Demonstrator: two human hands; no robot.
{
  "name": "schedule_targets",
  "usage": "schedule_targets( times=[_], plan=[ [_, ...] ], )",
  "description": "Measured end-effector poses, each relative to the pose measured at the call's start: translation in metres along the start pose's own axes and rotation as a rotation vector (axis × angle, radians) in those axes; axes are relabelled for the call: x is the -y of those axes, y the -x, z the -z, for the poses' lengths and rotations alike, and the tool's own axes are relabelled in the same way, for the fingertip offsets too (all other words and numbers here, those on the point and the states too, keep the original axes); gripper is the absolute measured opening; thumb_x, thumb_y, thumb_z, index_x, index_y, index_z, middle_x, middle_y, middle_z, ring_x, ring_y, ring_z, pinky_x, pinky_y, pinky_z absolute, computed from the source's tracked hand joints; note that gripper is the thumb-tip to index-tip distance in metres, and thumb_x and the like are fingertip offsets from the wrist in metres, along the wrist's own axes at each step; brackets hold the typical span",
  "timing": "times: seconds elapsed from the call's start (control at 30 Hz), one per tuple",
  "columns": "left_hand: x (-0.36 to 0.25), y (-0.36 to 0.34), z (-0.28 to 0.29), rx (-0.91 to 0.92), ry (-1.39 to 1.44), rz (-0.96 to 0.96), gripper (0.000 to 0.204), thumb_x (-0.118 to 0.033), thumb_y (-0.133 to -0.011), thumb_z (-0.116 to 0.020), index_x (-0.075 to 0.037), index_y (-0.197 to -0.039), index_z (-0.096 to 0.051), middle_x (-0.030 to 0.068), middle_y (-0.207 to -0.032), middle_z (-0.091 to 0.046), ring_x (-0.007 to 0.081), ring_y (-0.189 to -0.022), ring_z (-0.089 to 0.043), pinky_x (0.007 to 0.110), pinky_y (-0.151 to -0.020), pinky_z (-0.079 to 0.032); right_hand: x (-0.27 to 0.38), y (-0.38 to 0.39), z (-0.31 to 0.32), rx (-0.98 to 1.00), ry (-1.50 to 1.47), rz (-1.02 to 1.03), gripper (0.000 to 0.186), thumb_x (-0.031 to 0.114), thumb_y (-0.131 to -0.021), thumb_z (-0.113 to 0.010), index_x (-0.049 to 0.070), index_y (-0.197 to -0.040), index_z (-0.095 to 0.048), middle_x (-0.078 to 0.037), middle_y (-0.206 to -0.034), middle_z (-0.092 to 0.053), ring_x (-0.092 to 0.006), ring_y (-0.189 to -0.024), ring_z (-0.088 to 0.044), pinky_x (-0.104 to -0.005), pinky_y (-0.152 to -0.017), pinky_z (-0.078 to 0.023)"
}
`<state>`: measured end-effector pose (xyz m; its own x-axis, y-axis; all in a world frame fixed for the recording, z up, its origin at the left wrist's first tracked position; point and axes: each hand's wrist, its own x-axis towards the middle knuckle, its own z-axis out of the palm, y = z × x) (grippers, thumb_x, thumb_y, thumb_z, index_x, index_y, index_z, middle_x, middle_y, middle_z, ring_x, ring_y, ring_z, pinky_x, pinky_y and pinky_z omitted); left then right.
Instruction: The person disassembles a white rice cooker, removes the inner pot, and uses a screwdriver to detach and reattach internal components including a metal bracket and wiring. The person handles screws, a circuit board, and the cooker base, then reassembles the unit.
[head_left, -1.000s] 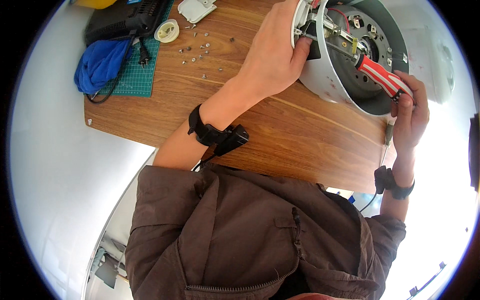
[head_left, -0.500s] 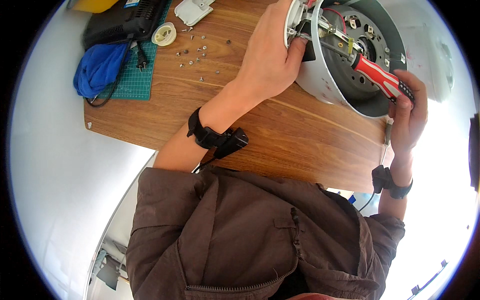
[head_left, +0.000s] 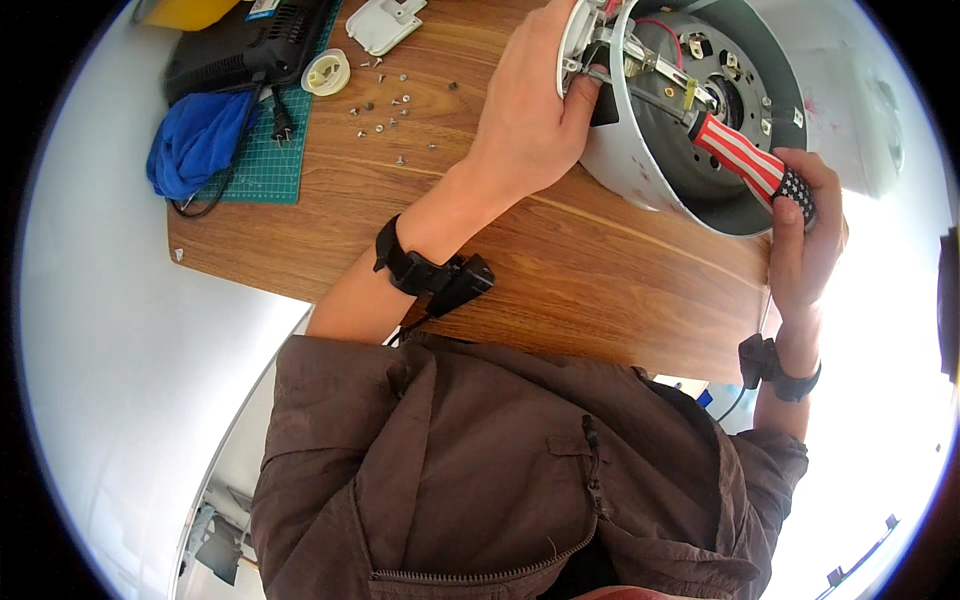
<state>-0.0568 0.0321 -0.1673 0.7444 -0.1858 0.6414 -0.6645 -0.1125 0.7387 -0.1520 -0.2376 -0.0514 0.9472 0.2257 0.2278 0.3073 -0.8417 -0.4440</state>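
A rice cooker body (head_left: 640, 175), a pale metal shell with a heating-plate base and wires inside, lies tilted with its open side toward me. My left hand (head_left: 530, 115) grips it at the left, thumb pressed near a white plastic part (head_left: 572, 45) and a small dark piece (head_left: 606, 108). In my right hand (head_left: 808, 225), fingers wrap round the end of a red-and-white-striped screwdriver (head_left: 738, 152). Its shaft reaches left across the opening to the shell's rim, close to my left thumb; the tip is hard to make out.
Several small screws (head_left: 393, 122) lie scattered on the wooden table (head_left: 560, 290). Around them are a cream round cap (head_left: 326, 72), a white plastic cover (head_left: 384, 25), a blue cloth (head_left: 200, 145), a green cutting mat (head_left: 262, 175) and a black plug (head_left: 282, 122). A translucent container (head_left: 860, 125) stands right.
The cooker body and both hands have shifted slightly left. The screwdriver handle has turned about its length, showing different stripes, and my right fingers have moved with it.
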Motion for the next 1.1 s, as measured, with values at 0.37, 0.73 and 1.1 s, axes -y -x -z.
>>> schedule_targets(
  times=[0.37, 0.73, 1.1],
  plan=[
    [-0.001, -0.004, 0.003, 0.007, -0.038, -0.050, 0.071, 0.010, -0.085, -0.051, 0.006, -0.155, -0.038, 0.0282, -0.151, -0.047, 0.0459, -0.140, -0.046, 0.047, -0.120, -0.034, 0.001, -0.002, -0.002, 0.025, 0.027, -0.010, 0.043, 0.008, -0.089, -0.078, 0.003, -0.128, -0.060, -0.016, -0.111, -0.064, -0.0252, -0.096, -0.065, -0.0355, -0.082, -0.053],
    [-0.001, -0.005, 0.003, 0.006, -0.069, -0.069, 0.069, 0.009, -0.086, -0.053, 0.004, -0.153, -0.041, 0.0282, -0.147, -0.051, 0.0473, -0.134, -0.050, 0.048, -0.115, -0.038, 0.019, 0.004, -0.013, 0.006, 0.008, -0.008, 0.051, 0.001, -0.078, -0.086, 0.000, -0.121, -0.059, -0.014, -0.101, -0.062, -0.0236, -0.085, -0.065, -0.0340, -0.073, -0.053],
    [-0.003, -0.002, 0.003, 0.015, -0.096, -0.084, 0.067, 0.006, -0.089, -0.054, 0.003, -0.154, -0.040, 0.0268, -0.149, -0.050, 0.0456, -0.136, -0.049, 0.048, -0.117, -0.037, 0.023, 0.010, -0.014, 0.008, -0.022, -0.059, 0.036, 0.025, -0.097, -0.076, 0.005, -0.125, -0.065, -0.015, -0.099, -0.071, -0.0249, -0.084, -0.069, -0.0313, -0.077, -0.054]
  ],
)
